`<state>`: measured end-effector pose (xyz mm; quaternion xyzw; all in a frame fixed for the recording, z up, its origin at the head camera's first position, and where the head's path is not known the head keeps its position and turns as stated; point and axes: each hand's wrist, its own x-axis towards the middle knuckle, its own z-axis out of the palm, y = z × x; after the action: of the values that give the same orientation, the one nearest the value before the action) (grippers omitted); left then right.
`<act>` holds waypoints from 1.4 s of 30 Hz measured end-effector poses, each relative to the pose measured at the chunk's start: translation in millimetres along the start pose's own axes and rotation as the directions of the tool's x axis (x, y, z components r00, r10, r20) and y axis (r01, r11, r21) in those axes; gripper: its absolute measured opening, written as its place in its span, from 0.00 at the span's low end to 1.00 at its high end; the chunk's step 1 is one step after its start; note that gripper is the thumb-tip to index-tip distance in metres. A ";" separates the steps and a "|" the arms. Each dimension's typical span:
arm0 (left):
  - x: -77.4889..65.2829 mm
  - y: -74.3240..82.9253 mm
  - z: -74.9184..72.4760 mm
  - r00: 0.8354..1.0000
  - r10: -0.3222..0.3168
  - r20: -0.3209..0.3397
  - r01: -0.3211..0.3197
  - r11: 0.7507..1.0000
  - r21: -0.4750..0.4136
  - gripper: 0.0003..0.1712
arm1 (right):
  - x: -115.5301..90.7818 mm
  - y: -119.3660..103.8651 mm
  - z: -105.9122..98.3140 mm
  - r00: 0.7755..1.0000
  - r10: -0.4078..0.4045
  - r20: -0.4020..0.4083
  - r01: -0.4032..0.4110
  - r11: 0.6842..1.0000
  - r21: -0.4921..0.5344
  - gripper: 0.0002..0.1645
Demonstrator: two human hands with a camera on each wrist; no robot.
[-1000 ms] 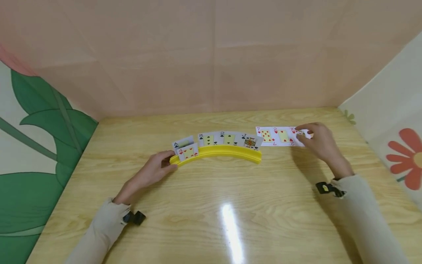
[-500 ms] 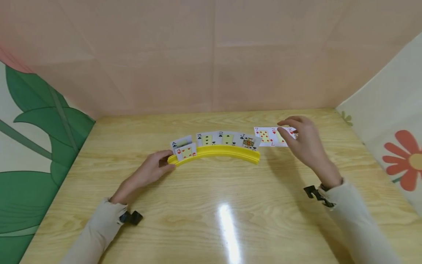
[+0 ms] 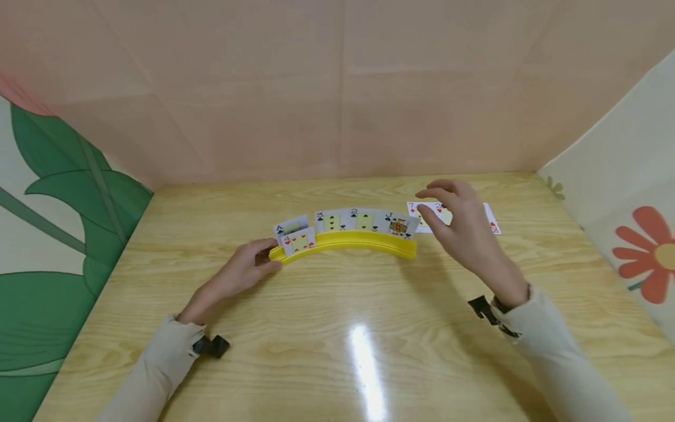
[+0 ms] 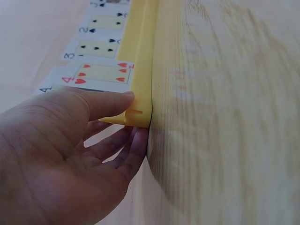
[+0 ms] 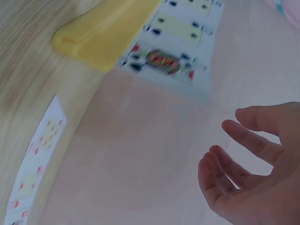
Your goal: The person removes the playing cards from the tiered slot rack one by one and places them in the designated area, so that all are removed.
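My left hand (image 3: 239, 272) grips the left end of a curved yellow card holder (image 3: 364, 239), thumb along its front and fingers behind. In the holder, a four of hearts (image 3: 299, 241) stands in front of an ace (image 3: 290, 225). Further right, spade cards stand fanned behind, ending in a jack (image 3: 399, 227). My right hand (image 3: 464, 228) hovers between the holder and a face-up row on the table, thumb and fingers apart with nothing between them. That row has a seven of diamonds (image 3: 413, 224), a two of hearts (image 3: 447, 215) and a king, which the hand partly hides.
The wooden table (image 3: 295, 340) bears a bright light reflection near its front. A pinkish wall (image 3: 337, 94) rises behind it. Painted leaves (image 3: 89, 217) are on the left panel and a red flower (image 3: 645, 258) on the right one.
My right hand has moved left from the king, across the face-up row toward the holder, its fingers spreading apart. My left hand has stayed on the holder's end.
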<state>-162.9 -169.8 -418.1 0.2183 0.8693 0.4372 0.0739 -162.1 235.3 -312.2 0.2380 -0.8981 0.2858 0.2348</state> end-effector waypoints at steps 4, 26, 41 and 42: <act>1.0 -0.2 -0.7 1.000 0.006 -0.003 -0.006 1.000 0.002 0.21 | 3.2 -13.2 6.7 0.998 -0.054 0.010 0.054 0.998 0.021 0.11; -0.2 0.8 0.2 1.000 0.011 0.000 -0.011 1.000 -0.002 0.19 | 20.4 -70.4 67.0 0.941 -0.282 0.185 0.275 0.959 0.062 0.14; -0.8 0.8 0.0 1.000 -0.001 -0.001 0.001 1.000 -0.012 0.20 | 31.0 -87.8 108.0 0.914 -0.281 0.294 0.268 0.960 0.084 0.14; -1.3 0.7 -0.2 1.000 0.000 0.001 0.000 1.000 -0.013 0.20 | 31.9 -88.5 110.6 0.914 -0.282 0.292 0.269 0.959 0.085 0.14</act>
<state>-161.5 -170.2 -417.6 0.2181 0.8665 0.4426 0.0757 -168.7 92.8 -339.2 0.4080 -0.8744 0.2292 0.1278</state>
